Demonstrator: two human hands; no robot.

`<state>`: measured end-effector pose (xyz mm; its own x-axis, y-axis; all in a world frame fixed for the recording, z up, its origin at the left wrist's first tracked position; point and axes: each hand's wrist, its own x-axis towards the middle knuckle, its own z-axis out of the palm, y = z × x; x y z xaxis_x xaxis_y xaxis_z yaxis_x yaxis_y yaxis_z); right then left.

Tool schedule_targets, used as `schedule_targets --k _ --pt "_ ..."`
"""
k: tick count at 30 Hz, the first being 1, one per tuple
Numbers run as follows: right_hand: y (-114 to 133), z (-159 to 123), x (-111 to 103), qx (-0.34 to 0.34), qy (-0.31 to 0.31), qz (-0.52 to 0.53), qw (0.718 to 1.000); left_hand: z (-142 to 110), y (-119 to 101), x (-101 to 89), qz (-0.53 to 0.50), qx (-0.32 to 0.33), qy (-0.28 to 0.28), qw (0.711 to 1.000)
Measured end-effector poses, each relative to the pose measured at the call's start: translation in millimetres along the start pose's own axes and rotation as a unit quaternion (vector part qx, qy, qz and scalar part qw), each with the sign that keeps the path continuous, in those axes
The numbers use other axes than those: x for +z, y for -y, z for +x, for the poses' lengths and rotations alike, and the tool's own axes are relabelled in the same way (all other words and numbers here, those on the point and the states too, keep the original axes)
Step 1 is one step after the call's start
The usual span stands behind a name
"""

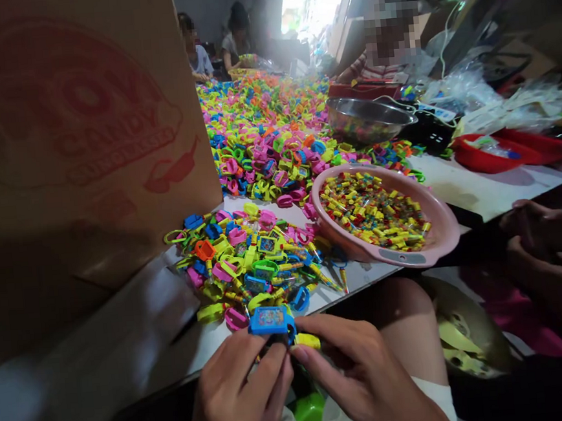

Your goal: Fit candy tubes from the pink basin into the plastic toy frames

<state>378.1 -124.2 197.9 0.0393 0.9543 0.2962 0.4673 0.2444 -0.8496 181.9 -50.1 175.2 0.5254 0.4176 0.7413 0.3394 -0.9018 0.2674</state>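
Observation:
Between my hands, just below the table's front edge, is a blue toy watch (269,320) with a printed picture on its face. My left hand (241,382) has its fingers closed around the watch's left side and underside. At the watch's right, my right hand (351,364) pinches a small yellow candy tube (307,341) between thumb and forefinger, against the strap end. Whether the tube goes into the watch is hidden by my fingers. A pile of colourful toy watches (237,236) and slim candy tubes lies on the table right behind my hands.
A pink basin (439,237) of small yellow-capped tubes stands at the right table edge. A tall cardboard box (108,120) blocks the left. Beyond lie a large heap of toy watches (265,127), a metal bowl (370,112) and red trays (495,151). A co-worker's hands (551,247) are at right.

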Motion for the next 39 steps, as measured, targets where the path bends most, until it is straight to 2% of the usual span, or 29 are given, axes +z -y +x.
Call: schedule_targets --k 3,8,12,14,16,18,20,22,25,28,30,33,39 --pt "-4 -5 -3 0.050 0.013 0.020 0.998 -6 -1 3.6 -0.001 0.022 0.028 0.999" --pt "-20 -9 -2 0.124 0.038 0.058 0.990 -23 -6 11.2 -0.034 0.005 0.072 0.997" --pt "-39 -13 -6 0.145 0.061 0.062 0.986 -51 -9 7.8 -0.035 -0.029 0.062 0.997" --pt "-49 -12 -12 0.127 0.044 0.025 0.991 -65 -6 9.4 -0.029 -0.090 0.047 0.994" --pt "-58 -5 -20 0.085 0.022 -0.029 0.996 -76 1 18.6 0.002 -0.185 0.046 0.982" --pt "-65 10 -26 0.033 0.013 -0.093 0.995 -82 9 35.5 0.052 -0.285 0.050 0.956" --pt "-69 35 -27 -0.018 0.015 -0.158 0.987 -84 17 56.2 0.086 -0.347 0.040 0.933" --pt "-69 65 -20 -0.067 0.023 -0.228 0.971 -84 22 75.4 0.102 -0.364 0.024 0.925" --pt "-67 109 1 -0.134 0.046 -0.341 0.929 -81 25 95.1 0.136 -0.363 0.005 0.922" --pt "-62 137 23 -0.182 0.075 -0.438 0.877 -79 27 104.0 0.151 -0.358 -0.006 0.922" --pt "-58 144 30 -0.195 0.089 -0.471 0.856 -79 30 106.3 0.141 -0.363 -0.007 0.921" --pt "-55 140 26 -0.193 0.097 -0.470 0.856 -77 35 108.5 0.131 -0.371 0.000 0.919" --pt "-59 123 3 -0.176 0.083 -0.390 0.900 -71 44 118.2 0.139 -0.376 0.017 0.916"
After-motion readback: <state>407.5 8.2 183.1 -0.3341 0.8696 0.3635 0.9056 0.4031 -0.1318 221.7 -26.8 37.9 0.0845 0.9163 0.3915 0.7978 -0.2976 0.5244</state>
